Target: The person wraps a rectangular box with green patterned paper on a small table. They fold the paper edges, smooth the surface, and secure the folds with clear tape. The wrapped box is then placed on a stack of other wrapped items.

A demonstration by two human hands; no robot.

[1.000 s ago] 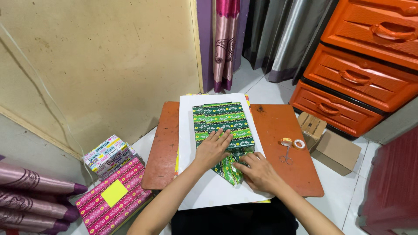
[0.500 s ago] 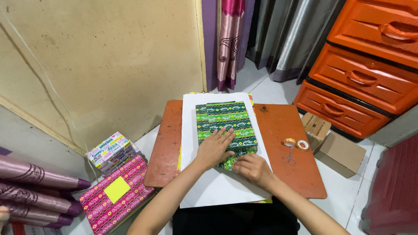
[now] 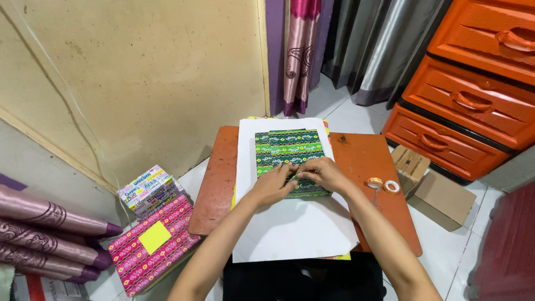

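Now right hand (image 3: pixel 321 171) atop parcel (image 3: pixel 290 150).

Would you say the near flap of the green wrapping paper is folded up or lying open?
Folded up: both hands, left hand and right hand, press it on the parcel.

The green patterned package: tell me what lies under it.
The green patterned package lies on a white sheet spread over the orange table. A yellow edge peeks from beneath the sheet. Both hands, left hand and right hand, cover its near part.
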